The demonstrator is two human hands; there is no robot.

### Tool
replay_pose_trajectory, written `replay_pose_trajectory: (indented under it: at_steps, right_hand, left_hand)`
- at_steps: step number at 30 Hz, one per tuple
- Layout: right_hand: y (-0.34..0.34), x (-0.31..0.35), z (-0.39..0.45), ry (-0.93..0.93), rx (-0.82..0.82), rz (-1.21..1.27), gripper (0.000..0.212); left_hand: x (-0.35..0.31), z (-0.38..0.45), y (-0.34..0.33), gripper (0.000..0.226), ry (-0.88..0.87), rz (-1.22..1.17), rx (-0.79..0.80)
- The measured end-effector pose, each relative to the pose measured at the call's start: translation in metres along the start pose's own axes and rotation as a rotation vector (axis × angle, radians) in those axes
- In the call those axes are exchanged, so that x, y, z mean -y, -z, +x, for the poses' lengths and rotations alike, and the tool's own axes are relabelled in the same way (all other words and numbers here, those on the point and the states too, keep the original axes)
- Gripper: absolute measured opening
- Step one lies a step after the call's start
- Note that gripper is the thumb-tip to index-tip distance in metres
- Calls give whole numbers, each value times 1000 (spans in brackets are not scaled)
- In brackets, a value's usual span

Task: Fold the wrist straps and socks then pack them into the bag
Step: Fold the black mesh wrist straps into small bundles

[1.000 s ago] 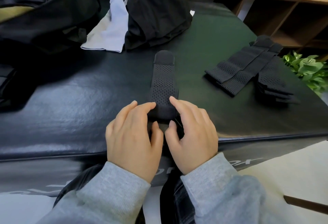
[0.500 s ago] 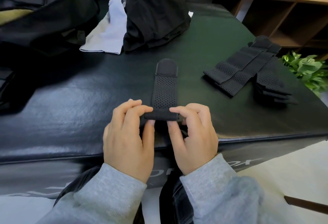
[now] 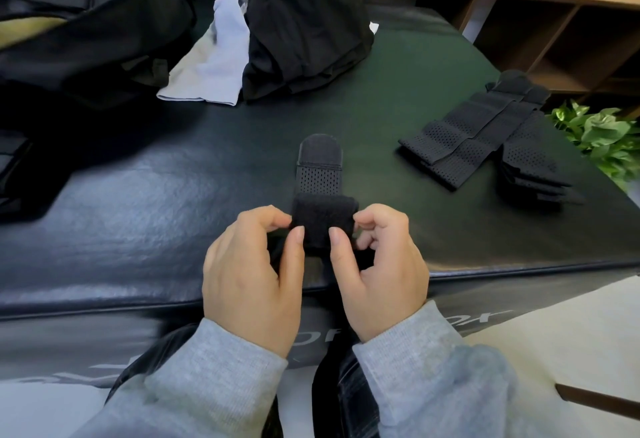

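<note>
A leafy green plant (image 3: 602,136) sits off the right edge of the black padded desk (image 3: 138,215). Wooden shelving (image 3: 540,39) runs behind.

A gym-like room: black padded mat (image 3: 173,215), wooden cubbies (image 3: 540,42).

Soft, even indoor light; dull sheen on the black mat (image 3: 145,215) near the left. Deep shadow under the bag (image 3: 86,46). Wide-angle bending at edges; sleeves (image 3: 207,385) slightly blurred.
</note>
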State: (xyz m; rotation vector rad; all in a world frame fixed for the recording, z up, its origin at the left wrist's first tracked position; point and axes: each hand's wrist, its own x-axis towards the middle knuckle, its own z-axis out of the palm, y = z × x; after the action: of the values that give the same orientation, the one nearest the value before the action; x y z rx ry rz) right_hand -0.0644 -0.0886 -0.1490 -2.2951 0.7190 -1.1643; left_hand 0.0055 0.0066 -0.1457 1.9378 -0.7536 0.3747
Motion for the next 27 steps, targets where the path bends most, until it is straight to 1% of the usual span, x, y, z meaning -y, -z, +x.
replay_pose_trajectory:
  at_steps: [2,4,11,13,16,22,27]
  right_hand:
    - [-2,0,1,42,0,-58,21]
    - [-4,-2,1,65,-10,-78,26]
    - [-5,-3,0,86,30,-127,46]
    - [-6,-2,1,81,37,-137,49]
    - [-5,-3,1,79,24,-135,45]
    - [-3,-2,2,82,44,-118,33]
    - [-2,-3,2,87,57,-117,30]
  left_hand:
    - [2,0,-1,13,-56,81,14]
    - [3,0,-2,17,-73,125,36]
    - [2,2,-1,32,-62,152,71]
    - [2,2,-1,35,-54,164,80]
    - [3,2,0,38,-41,177,96]
    - [3,1,2,33,-39,166,91]
    - [2,0,0,31,-6,141,57]
